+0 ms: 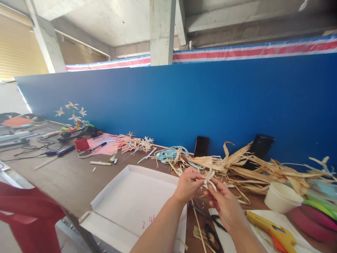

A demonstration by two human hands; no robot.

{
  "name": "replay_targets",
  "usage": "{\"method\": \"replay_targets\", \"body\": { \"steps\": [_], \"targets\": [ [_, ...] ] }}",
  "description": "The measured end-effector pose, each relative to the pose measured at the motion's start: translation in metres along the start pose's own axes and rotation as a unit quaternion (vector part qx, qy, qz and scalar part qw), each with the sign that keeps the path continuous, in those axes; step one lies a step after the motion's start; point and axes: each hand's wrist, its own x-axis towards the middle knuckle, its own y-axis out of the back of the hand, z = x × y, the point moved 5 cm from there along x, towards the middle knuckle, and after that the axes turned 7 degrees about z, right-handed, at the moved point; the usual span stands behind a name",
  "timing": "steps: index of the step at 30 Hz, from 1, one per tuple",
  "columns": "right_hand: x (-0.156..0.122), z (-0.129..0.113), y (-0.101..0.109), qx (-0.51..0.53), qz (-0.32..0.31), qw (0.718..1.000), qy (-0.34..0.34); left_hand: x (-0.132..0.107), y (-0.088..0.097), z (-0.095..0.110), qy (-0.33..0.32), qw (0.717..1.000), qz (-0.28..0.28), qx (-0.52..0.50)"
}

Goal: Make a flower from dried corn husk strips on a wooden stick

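Both my hands meet over the near edge of a brown worktable (65, 175). My left hand (188, 184) and my right hand (223, 202) each pinch a small pale husk flower (210, 177) with thin splayed petals, held between them just above the table. Fingers of both hands are closed on it. A heap of dry corn husks (252, 168) lies right behind the hands. Black-handled scissors (210, 228) rest on the table under my right wrist.
A shallow white box lid (131, 200) lies at the left of my hands. A yellow glue gun (273, 230), a white cup (281, 196), two dark phones (201, 146) against the blue partition (184, 105), finished husk flowers (134, 142), a red spool (81, 143) and a red chair (28, 214) surround them.
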Motion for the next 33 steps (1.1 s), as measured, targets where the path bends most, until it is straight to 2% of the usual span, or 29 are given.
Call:
{"method": "replay_targets", "body": {
  "steps": [3, 6, 12, 17, 22, 26, 28, 33],
  "targets": [
    [0.001, 0.000, -0.001, 0.020, -0.019, 1.000, 0.005, -0.001, -0.001, 0.000, 0.010, 1.000, -0.013, 0.000],
    [0.004, 0.000, 0.002, 0.027, -0.003, 0.999, 0.017, -0.002, -0.002, 0.002, 0.005, 1.000, -0.027, 0.007],
    [0.007, -0.003, 0.008, -0.024, 0.017, 0.998, 0.062, -0.003, -0.005, 0.010, -0.043, 0.994, -0.062, 0.080],
    [0.007, -0.010, 0.009, -0.071, 0.018, 0.993, 0.094, -0.005, -0.007, 0.012, -0.064, 0.989, -0.065, 0.119],
    [0.010, -0.008, 0.012, -0.062, 0.034, 0.993, 0.091, -0.008, -0.008, 0.019, -0.070, 0.985, -0.086, 0.133],
    [0.013, -0.003, 0.017, -0.028, 0.062, 0.994, 0.087, -0.009, -0.008, 0.018, -0.035, 0.983, -0.122, 0.133],
    [0.013, -0.002, 0.019, -0.027, 0.074, 0.993, 0.086, -0.007, -0.007, 0.012, 0.004, 0.986, -0.118, 0.122],
    [0.010, -0.002, 0.015, -0.030, 0.061, 0.995, 0.078, 0.003, 0.008, -0.014, 0.143, 0.989, -0.001, 0.039]
  ]
}}
